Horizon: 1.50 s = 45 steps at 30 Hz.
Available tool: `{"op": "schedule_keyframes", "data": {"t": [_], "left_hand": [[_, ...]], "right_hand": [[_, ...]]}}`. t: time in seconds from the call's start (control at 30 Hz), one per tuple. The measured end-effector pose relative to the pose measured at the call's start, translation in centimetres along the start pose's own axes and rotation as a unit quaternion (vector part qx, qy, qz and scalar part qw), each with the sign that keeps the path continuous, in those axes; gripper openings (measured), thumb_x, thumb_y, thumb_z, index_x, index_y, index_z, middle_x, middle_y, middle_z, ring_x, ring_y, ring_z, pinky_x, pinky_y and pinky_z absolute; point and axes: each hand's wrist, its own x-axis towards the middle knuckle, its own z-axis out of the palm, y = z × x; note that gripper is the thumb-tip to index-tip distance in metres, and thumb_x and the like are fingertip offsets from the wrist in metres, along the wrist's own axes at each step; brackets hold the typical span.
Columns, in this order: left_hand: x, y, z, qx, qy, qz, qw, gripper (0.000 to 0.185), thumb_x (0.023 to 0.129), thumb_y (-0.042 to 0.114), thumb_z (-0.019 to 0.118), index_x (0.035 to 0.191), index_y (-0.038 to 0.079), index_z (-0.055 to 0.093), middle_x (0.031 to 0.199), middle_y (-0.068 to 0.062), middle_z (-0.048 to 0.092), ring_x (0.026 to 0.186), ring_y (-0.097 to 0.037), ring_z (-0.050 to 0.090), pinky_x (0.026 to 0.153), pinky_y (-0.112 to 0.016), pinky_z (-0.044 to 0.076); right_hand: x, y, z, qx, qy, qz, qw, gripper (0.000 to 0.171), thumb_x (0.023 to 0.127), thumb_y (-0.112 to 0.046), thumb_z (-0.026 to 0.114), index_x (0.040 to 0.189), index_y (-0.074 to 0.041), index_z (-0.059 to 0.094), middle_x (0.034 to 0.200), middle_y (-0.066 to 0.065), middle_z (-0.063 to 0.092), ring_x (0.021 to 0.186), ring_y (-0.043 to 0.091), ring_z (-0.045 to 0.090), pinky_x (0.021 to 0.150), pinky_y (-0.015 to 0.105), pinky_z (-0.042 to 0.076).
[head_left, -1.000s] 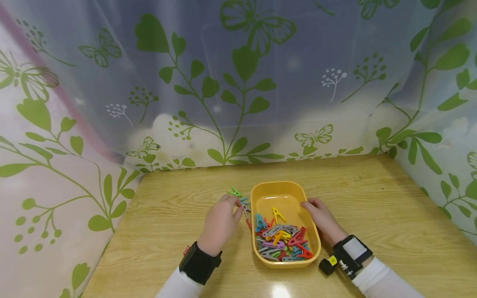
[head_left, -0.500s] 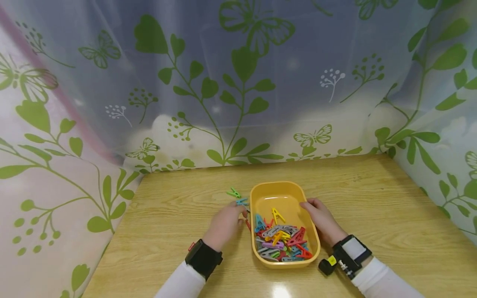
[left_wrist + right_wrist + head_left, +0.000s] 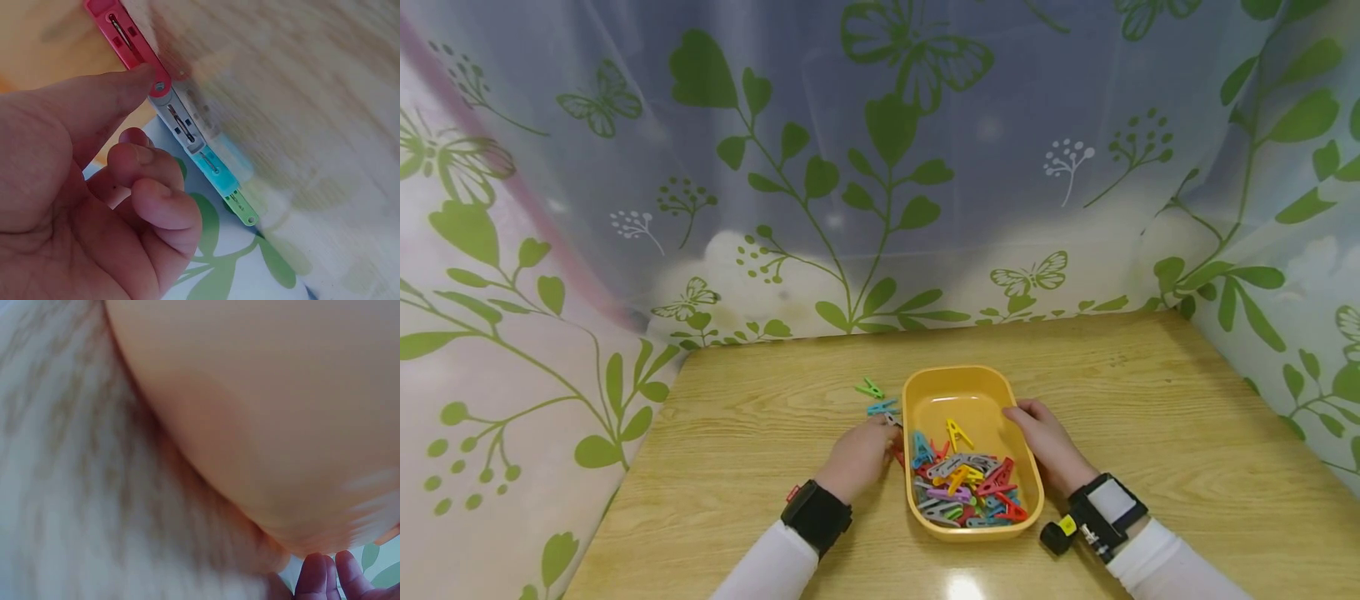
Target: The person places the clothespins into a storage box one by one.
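Red peg (image 3: 128,40) heads a row of pegs running away from your left hand (image 3: 859,457); your thumb touches it, fingers curled empty. Your right hand (image 3: 1045,446) grips the yellow tub (image 3: 972,392).

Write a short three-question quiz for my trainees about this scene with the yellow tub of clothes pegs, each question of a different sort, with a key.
1. True or false: the yellow tub stands on the wooden table between the left hand and the right hand.
2. Multiple choice: in the left wrist view, which peg does the left thumb touch? A the red peg; B the blue peg; C the green peg.
3. Fill the gap: the loose pegs lie heaped at the ____ end of the tub, as the wearer sees it.

Key: 1 true; 2 A; 3 near.
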Motion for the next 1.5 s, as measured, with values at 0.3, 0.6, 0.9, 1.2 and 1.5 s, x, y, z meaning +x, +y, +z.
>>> {"op": "schedule_keyframes", "data": {"t": [0.3,0.6,0.9,1.2,1.5], "left_hand": [[0.0,0.2,-0.1,0.011,0.002,-0.001,0.9999,0.011,0.091,0.001,0.073,0.097,0.010,0.073,0.100,-0.004,0.068,0.092,-0.021,0.070,0.077,-0.034,0.057],[-0.2,0.0,0.0,0.003,0.009,-0.015,0.9998,0.015,0.093,0.000,0.069,0.100,0.012,0.076,0.108,-0.008,0.071,0.097,-0.025,0.071,0.080,-0.038,0.059],[-1.1,0.4,-1.0,0.040,0.046,-0.036,0.9975,0.017,0.093,-0.001,0.069,0.093,0.015,0.075,0.100,-0.005,0.071,0.089,-0.020,0.069,0.071,-0.031,0.056],[-2.2,1.1,-3.3,0.044,0.109,-0.087,0.9893,0.013,0.090,-0.001,0.075,0.084,0.008,0.067,0.079,-0.002,0.054,0.063,-0.013,0.054,0.053,-0.024,0.043],[-2.1,2.1,-5.3,0.027,0.179,-0.093,0.9791,0.010,0.094,0.009,0.075,0.091,0.007,0.066,0.084,-0.004,0.057,0.065,-0.014,0.056,0.057,-0.026,0.046]], "right_hand": [[0.0,-0.1,-0.1,0.000,0.000,-0.004,1.000,0.059,0.108,-0.039,0.048,0.147,0.004,0.036,0.135,0.023,0.053,0.107,0.021,0.061,0.084,0.026,0.055],[0.2,0.1,-0.1,-0.002,0.001,0.000,1.000,0.058,0.108,-0.038,0.047,0.147,0.003,0.036,0.136,0.024,0.052,0.108,0.023,0.061,0.084,0.027,0.055],[-0.2,-0.3,0.0,-0.010,0.004,0.001,1.000,0.059,0.108,-0.040,0.047,0.148,0.003,0.036,0.138,0.024,0.051,0.109,0.023,0.060,0.086,0.027,0.055],[-0.2,-0.2,0.1,-0.010,0.005,0.002,1.000,0.060,0.108,-0.040,0.048,0.147,0.003,0.036,0.138,0.024,0.051,0.110,0.024,0.060,0.086,0.027,0.055],[-0.1,-0.2,0.1,-0.013,0.012,-0.002,1.000,0.060,0.107,-0.040,0.050,0.146,0.004,0.038,0.137,0.024,0.052,0.109,0.023,0.060,0.085,0.025,0.054]]}}
